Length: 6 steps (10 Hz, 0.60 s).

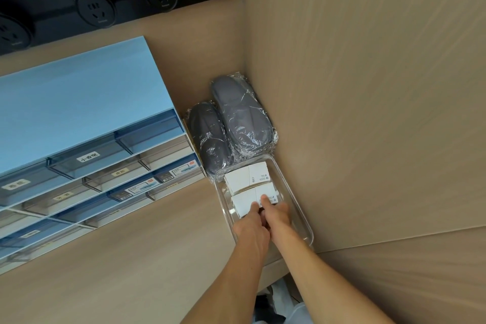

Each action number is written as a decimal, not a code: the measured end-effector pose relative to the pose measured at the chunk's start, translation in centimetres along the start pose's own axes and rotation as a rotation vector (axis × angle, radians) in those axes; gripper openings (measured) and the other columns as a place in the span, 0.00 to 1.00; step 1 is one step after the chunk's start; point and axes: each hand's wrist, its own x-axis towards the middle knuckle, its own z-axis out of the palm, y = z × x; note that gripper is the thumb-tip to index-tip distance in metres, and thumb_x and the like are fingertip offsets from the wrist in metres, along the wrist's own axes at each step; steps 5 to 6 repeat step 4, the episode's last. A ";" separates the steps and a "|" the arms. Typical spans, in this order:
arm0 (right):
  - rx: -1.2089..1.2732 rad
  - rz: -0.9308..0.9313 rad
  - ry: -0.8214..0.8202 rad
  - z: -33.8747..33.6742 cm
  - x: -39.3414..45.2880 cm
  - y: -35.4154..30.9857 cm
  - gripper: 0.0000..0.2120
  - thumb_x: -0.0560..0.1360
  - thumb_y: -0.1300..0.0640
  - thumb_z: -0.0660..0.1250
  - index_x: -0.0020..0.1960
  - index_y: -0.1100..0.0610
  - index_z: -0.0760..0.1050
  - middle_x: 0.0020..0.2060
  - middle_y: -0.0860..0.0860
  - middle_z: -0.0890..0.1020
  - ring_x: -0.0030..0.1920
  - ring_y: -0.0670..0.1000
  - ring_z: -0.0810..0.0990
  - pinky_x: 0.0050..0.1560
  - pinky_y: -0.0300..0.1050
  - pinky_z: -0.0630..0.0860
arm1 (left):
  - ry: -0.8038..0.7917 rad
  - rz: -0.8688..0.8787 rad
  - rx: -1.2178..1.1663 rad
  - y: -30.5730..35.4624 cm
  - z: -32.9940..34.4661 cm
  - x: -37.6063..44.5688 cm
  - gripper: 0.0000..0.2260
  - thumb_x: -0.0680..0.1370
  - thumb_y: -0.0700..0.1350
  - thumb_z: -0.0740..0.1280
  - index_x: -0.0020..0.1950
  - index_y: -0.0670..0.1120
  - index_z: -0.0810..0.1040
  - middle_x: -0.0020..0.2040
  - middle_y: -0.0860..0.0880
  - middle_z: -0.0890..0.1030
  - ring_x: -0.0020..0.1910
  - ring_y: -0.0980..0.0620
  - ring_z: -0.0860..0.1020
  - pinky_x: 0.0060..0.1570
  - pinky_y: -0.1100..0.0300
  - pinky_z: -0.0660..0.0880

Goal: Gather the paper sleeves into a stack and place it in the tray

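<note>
Both hands, left and right, in clear plastic tray; fingers closed around nearer of 2 white paper sleeve stacks.

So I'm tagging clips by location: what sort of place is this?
Probably a hotel supply nook: wrapped grey slippers, a blue drawer unit with labelled drawers, and a clear tray of paper sleeves on a wooden counter.

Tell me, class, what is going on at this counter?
A person is settling a stack of white paper sleeves into a clear tray in the corner of the counter. Both the left hand and the right hand rest on it. Another stack sits behind it, with wrapped grey slippers beyond.
</note>
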 end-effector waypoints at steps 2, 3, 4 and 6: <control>-0.020 -0.083 -0.023 -0.4 -1.3 0.0 0.19 0.76 0.45 0.67 0.50 0.62 0.81 0.43 0.57 0.86 0.45 0.58 0.85 0.53 0.56 0.82 | -0.055 0.023 -0.033 -0.3 -0.4 -0.5 0.12 0.72 0.43 0.77 0.48 0.36 0.81 0.40 0.41 0.84 0.33 0.46 0.81 0.29 0.56 0.78; -0.028 -0.075 -0.022 -0.6 -2.6 0.0 0.19 0.77 0.43 0.65 0.51 0.60 0.79 0.44 0.57 0.85 0.46 0.58 0.84 0.53 0.56 0.81 | -0.143 0.006 -0.022 -0.2 -1.3 -1.7 0.13 0.75 0.46 0.75 0.52 0.37 0.81 0.44 0.38 0.85 0.36 0.44 0.82 0.38 0.50 0.81; 0.030 -0.096 -0.013 -1.3 -3.8 -0.1 0.19 0.78 0.43 0.64 0.48 0.60 0.79 0.42 0.57 0.86 0.44 0.58 0.85 0.50 0.58 0.82 | -0.263 -0.019 -0.046 0.2 -2.8 -2.6 0.15 0.77 0.46 0.72 0.55 0.35 0.79 0.34 0.41 0.82 0.29 0.46 0.82 0.27 0.55 0.80; 0.030 -0.096 -0.013 -1.3 -3.8 -0.1 0.19 0.78 0.43 0.64 0.48 0.60 0.79 0.42 0.57 0.86 0.44 0.58 0.85 0.50 0.58 0.82 | -0.263 -0.019 -0.046 0.2 -2.8 -2.6 0.15 0.77 0.46 0.72 0.55 0.35 0.79 0.34 0.41 0.82 0.29 0.46 0.82 0.27 0.55 0.80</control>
